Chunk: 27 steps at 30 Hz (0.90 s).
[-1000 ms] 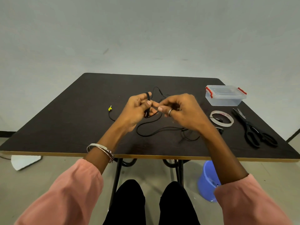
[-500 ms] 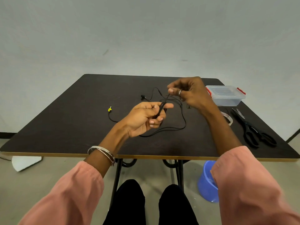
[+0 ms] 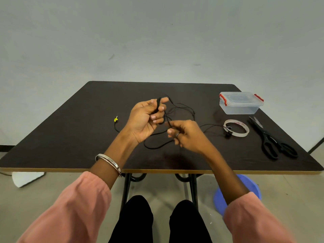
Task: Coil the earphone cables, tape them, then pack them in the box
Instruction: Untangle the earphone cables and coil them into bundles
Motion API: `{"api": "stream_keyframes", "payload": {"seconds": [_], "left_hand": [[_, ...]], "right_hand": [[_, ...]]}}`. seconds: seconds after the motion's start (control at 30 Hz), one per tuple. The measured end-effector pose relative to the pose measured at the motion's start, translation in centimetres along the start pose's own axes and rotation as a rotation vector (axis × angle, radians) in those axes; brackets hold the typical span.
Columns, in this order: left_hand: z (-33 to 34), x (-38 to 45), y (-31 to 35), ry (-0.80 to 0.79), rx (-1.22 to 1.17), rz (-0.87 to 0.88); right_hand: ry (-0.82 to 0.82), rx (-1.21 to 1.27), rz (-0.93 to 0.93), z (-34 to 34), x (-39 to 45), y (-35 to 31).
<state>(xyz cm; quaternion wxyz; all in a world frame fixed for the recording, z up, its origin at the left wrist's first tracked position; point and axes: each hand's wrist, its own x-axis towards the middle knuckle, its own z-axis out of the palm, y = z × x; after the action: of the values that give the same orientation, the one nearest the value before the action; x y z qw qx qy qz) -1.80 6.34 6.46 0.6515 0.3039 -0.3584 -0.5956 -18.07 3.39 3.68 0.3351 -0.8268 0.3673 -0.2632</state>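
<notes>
Right hand (image 3: pixel 187 135) dropped nearer, fingers pinching thin black cable (image 3: pixel 182 106); left hand (image 3: pixel 146 118) grips coiled loops

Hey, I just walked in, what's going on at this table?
A person is winding a black earphone cable into a coil. The left hand grips the wound loops while the right hand pinches the loose strand. Most of the cable lies slack on the table. The tape roll, scissors and closed box wait untouched.
</notes>
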Motion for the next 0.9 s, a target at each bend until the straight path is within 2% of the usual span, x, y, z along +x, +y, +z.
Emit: {"api": "stream_keyframes", "payload": {"seconds": [0.1, 0.17, 0.23, 0.33, 0.53, 0.77, 0.9], "left_hand": [[0.0, 0.2, 0.4, 0.045, -0.024, 0.050], [-0.2, 0.3, 0.8, 0.071, -0.051, 0.075], [-0.4, 0.5, 1.3, 0.101, -0.049, 0.101], [-0.6, 0.6, 1.7, 0.153, 0.020, 0.136], [-0.8, 0.3, 0.6, 0.238, 0.300, 0.152], [-0.7, 0.2, -1.0, 0.158, 0.457, 0.115], [-0.9, -0.3, -1.1, -0.009, 0.649, 0.062]], "right_hand": [[0.001, -0.053, -0.024, 0.9, -0.3, -0.7], [-0.040, -0.046, 0.067, 1.4, -0.2, -1.2], [-0.113, -0.220, 0.075, 1.8, -0.2, -1.6], [-0.143, -0.344, -0.004, 2.0, -0.7, -2.1], [-0.038, -0.460, -0.201, 0.6, -1.0, -3.7], [0.059, -0.302, -0.231, -1.9, -0.5, -4.9], [0.127, -0.175, -0.183, -4.6, 0.8, -5.0]]}}
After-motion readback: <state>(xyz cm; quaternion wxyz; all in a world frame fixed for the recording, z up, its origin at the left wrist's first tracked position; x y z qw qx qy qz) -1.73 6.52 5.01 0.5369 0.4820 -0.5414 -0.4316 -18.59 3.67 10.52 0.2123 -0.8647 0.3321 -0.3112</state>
